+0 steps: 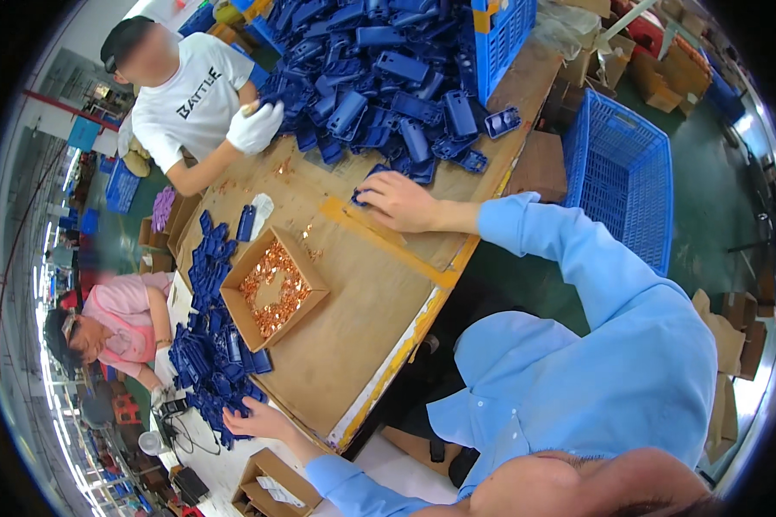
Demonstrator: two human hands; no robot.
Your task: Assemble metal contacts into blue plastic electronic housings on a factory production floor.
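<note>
My right hand (pixel 398 201) is closed with its fingertips on a small blue plastic housing (pixel 359 196), mostly hidden under the fingers, at the tabletop's edge of a big heap. That heap of blue plastic housings (pixel 397 69) lies just beyond the hand. My left hand (pixel 257 420) is open, fingers apart, beside a smaller pile of dark blue plastic parts (pixel 203 353); it holds nothing that I can see. Between the two hands stands an open cardboard box (pixel 297 312) with many small copper-coloured metal pieces (pixel 272 284) in it.
A co-worker in a white T-shirt with a white glove (pixel 254 127) stands across the table (pixel 353 345); another in pink (pixel 129 319) sits farther left. A blue crate (pixel 494 52) stands by the heap, another blue crate (pixel 621 177) on the floor. A small carton (pixel 276 487) sits below my left hand.
</note>
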